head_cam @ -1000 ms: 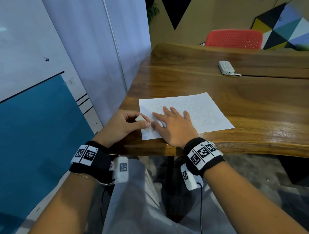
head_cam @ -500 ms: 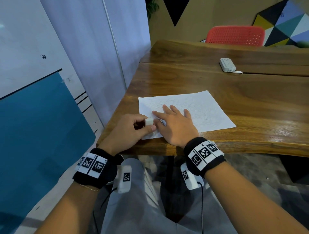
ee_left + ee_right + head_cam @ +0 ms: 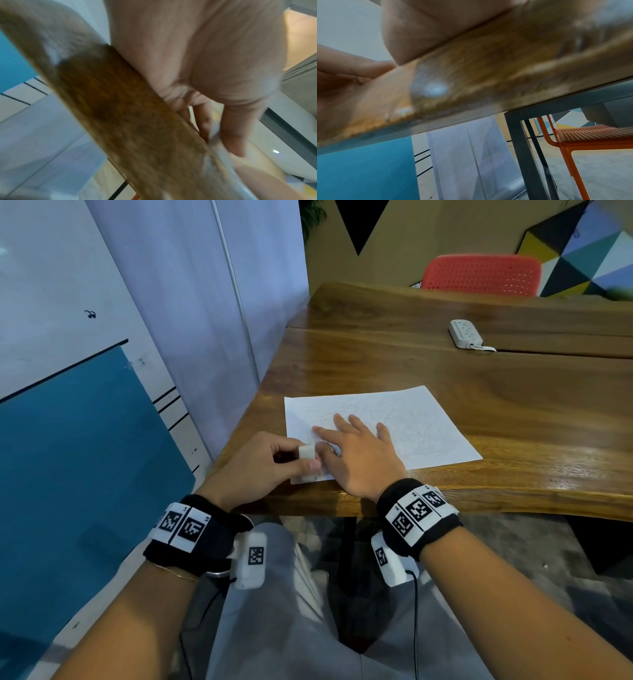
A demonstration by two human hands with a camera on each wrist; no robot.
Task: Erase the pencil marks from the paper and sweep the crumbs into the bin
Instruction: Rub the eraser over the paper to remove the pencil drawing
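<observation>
our left hand pinches the white eraser between thumb and curled fingers, while our right hand lies spread flat, palm down, with straight fingers pressing on the paper. largest before us is the wooden table, its near edge running just under both our wrists. on it the paper lies near the table's left corner, covered with faint pencil scribbles, its near left part under our hands. the eraser sits at that near left area of the sheet, right beside our right thumb and index finger. the wrist views are blurred and show mostly the table edge. farther back, a white power strip rests on the table, and a red chair stands behind it.
</observation>
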